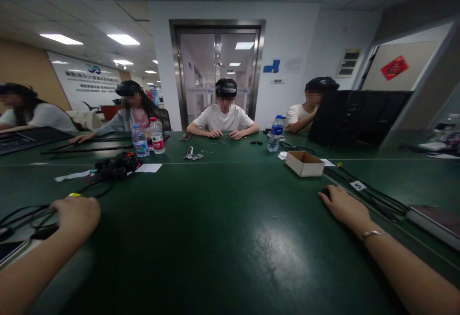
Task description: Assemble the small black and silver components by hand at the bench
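My left hand is closed above the green table at the left, its back towards me and its fingertips hidden. A bit of something yellow shows just past its knuckles. Black cables lie beside that hand. On the right, my right hand rests low over the tabletop, with its thumb and fingers closed around a small black object that is mostly covered. Just beyond it stands an open cardboard box.
Tangled black gear, water bottles and small metal parts are on the table. Cables run along the right beside a flat device. A large black case stands at the back right. Several people wearing headsets sit around the table.
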Demonstrator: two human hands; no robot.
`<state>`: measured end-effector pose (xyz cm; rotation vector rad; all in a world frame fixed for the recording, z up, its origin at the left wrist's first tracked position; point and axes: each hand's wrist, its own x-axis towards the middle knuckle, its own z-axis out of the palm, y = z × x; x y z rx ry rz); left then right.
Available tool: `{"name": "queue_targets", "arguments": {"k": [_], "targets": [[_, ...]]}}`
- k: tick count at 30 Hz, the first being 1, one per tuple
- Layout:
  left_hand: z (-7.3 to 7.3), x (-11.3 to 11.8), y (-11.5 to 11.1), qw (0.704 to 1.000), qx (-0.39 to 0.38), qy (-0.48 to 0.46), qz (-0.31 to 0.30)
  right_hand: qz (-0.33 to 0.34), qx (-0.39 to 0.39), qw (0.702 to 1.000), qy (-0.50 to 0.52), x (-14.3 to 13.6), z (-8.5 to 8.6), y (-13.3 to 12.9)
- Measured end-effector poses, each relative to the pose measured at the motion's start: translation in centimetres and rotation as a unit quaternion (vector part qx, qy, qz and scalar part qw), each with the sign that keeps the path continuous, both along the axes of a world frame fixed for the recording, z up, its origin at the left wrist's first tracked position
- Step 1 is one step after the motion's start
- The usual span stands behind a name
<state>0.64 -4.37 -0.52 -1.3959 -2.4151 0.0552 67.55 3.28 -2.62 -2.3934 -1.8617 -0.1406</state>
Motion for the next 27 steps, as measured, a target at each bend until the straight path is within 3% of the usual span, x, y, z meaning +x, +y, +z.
{"name": "queue_targets", "arguments": {"k": [2, 5, 9, 13, 16, 20, 23, 27], "targets": [[0.2, 3.7, 0.8, 0.993, -0.042, 0.085, -0.066, 0.047, 0.003, 0.999, 0.004, -2.4, -0.2, 0.5], [0.0, 10.2, 2.7, 0.977, -0.056, 0.06, -0.199, 0.115, 0.017, 0.993, 0.012, -7.6, -0.4, 1.1], [-1.0, 19.1, 5.3, 0.937, -0.045, -0.146, -0.314, 0.254, 0.047, 0.966, 0.027, -16.4, -0.7, 1.1], [-2.8, 25.5, 7.4, 0.848, 0.057, -0.377, -0.369, 0.396, 0.07, 0.914, 0.063, -23.1, -1.1, 0.9], [-4.3, 27.2, 8.7, 0.791, 0.111, -0.472, -0.372, 0.422, 0.083, 0.898, 0.095, -25.1, -1.4, 1.3], [-5.4, 26.9, 9.6, 0.766, 0.11, -0.495, -0.395, 0.431, 0.115, 0.859, 0.249, -24.5, -1.6, 2.2], [-5.2, 26.6, 9.4, 0.759, 0.106, -0.501, -0.402, 0.348, 0.128, 0.808, 0.458, -23.2, -1.8, 3.2], [-3.9, 27.5, 8.0, 0.772, 0.092, -0.409, -0.477, 0.222, 0.101, 0.702, 0.669, -21.8, -2.2, 4.5]]}}
